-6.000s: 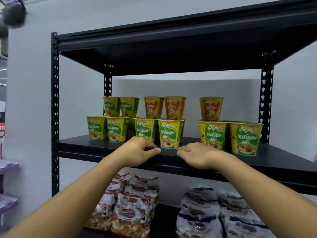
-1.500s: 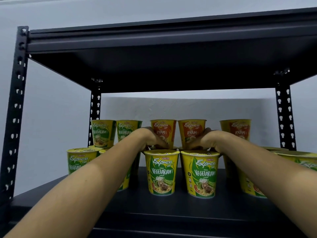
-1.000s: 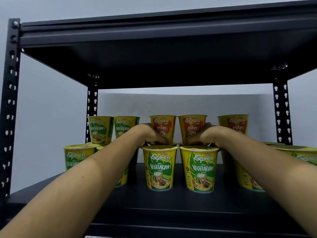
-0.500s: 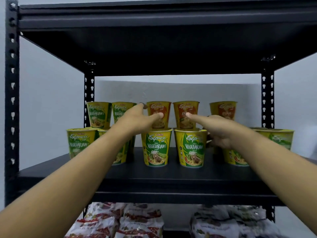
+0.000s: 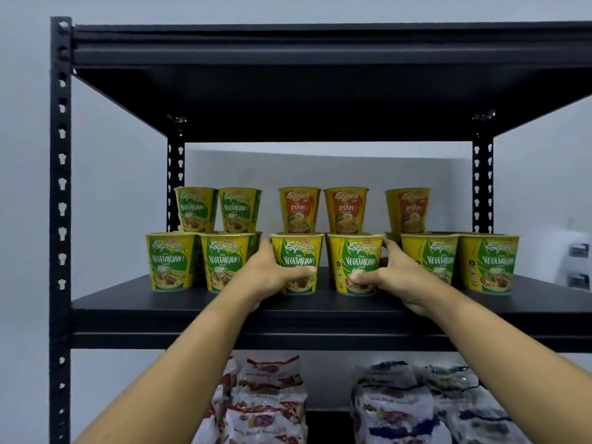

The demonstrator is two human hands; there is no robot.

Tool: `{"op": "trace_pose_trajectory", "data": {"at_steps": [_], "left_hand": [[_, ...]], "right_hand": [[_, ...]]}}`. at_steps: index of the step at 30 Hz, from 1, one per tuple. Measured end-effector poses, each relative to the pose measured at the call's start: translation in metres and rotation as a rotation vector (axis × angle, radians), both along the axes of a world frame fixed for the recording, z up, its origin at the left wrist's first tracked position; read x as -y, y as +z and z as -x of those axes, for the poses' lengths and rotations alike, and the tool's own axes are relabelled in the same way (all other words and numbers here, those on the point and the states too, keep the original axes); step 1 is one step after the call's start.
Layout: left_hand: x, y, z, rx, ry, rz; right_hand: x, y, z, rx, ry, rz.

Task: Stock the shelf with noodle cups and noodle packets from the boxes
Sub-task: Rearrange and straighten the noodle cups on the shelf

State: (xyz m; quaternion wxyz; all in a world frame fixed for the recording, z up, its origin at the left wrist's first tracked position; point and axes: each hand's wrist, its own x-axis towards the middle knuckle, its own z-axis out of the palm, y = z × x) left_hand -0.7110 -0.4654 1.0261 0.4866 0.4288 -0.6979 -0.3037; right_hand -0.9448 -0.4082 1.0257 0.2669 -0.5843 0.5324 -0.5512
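A black metal shelf (image 5: 166, 309) holds yellow noodle cups in two stacked rows. My left hand (image 5: 269, 277) grips a green-labelled vegetarian cup (image 5: 298, 251) at the front middle, thumb across its face. My right hand (image 5: 390, 277) grips the vegetarian cup (image 5: 357, 254) right beside it the same way. More vegetarian cups (image 5: 171, 261) stand at the front left and front right (image 5: 487, 261). On the upper tier behind sit two green-labelled cups (image 5: 195, 208) and three orange ayam cups (image 5: 299, 209).
Noodle packets lie on the shelf below: red-and-white ones (image 5: 266, 402) at the left, blue-and-white ones (image 5: 416, 405) at the right. The upper shelf board (image 5: 320, 91) hangs low over the cups. A grey wall stands behind.
Both hands dropped from the orange cups on the upper tier and closed round the two middle front vegetarian cups. The view pulled back and lower, showing the packets below.
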Motion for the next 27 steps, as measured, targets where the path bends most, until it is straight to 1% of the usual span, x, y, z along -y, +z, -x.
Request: {"op": "trace_pose_trajectory", "data": {"at_steps": [4, 13, 20, 23, 27], "left_hand": [[0.001, -0.002, -0.001, -0.051, -0.055, 0.014], [0.005, -0.004, -0.002, 0.015, -0.047, 0.023], [0.005, -0.005, -0.002, 0.055, -0.013, 0.050], [0.001, -0.006, -0.002, 0.121, 0.056, 0.088], [-0.015, -0.004, -0.002, 0.229, 0.196, 0.232]], "right_hand": [[0.001, 0.000, 0.001, -0.009, 0.001, 0.011], [0.007, -0.003, 0.002, -0.089, -0.076, 0.048], [0.008, -0.006, 0.002, -0.208, -0.226, 0.075], [0.003, -0.006, 0.000, -0.248, -0.327, 0.149], [-0.005, -0.013, -0.001, -0.256, -0.446, 0.391]]}}
